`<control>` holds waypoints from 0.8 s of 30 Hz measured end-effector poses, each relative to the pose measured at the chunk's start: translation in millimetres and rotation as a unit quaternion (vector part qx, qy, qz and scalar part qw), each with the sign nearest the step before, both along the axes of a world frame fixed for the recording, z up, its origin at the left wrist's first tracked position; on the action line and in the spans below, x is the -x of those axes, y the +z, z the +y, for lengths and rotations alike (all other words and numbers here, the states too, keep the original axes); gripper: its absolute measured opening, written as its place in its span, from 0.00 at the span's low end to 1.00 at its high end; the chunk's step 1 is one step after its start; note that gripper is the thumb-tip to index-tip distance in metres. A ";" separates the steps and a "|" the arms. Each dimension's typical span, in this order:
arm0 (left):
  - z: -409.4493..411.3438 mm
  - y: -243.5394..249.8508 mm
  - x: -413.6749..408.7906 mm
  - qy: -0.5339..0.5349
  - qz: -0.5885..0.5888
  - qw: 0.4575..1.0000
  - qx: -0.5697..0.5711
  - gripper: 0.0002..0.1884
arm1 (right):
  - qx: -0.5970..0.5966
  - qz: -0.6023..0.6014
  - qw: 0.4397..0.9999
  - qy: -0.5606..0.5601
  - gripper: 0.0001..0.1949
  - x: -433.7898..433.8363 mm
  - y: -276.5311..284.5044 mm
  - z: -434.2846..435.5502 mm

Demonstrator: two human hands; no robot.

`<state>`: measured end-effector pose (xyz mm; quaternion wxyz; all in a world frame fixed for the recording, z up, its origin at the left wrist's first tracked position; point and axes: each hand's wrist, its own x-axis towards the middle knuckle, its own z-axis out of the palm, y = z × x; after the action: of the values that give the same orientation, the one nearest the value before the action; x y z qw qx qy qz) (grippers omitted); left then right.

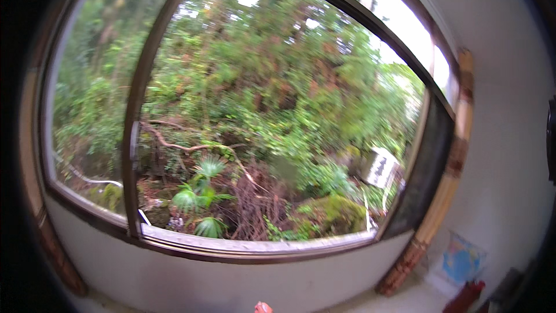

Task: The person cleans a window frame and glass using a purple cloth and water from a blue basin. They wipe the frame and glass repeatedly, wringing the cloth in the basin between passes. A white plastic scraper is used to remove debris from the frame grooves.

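Neither of my hands can be made out for certain. A small pinkish-orange tip (263,307) pokes in at the bottom edge, too cut off to tell what it is. Before me is a wide sliding window with a brown frame (243,255). Its left sash upright (141,91) carries a pale pull handle (134,145). Along the bottom runs the window track and pale sill (260,245). A dark narrow panel (419,174) fills the right end of the window.
Peeled log posts (447,178) flank the window. White wall (208,278) lies below it. At lower right are a blue map-like print (462,261), a red object (464,298) and dark items. Outside are trees, fan palms (191,200), a fallen branch (186,148) and a white box-like unit (382,167).
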<state>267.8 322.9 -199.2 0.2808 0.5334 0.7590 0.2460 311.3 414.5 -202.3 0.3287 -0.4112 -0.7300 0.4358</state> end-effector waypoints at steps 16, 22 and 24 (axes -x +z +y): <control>-36.3 -55.4 -21.2 0.037 0.038 0.998 -0.029 0.16 | 0.059 0.009 0.986 -0.157 0.20 -25.7 -53.6 -18.6; -53.1 -21.7 -29.3 0.069 0.078 0.995 -0.008 0.16 | 0.090 0.031 0.970 -0.225 0.21 -23.6 -39.7 -36.3; -44.8 -20.0 -34.9 0.038 0.074 0.997 -0.005 0.17 | 0.150 0.076 0.958 -0.233 0.21 -33.5 -72.3 -18.2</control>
<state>302.7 278.1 -219.2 0.2121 0.5226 0.7958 0.2204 344.8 396.3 -274.6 0.4101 -0.5801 -0.5134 0.4813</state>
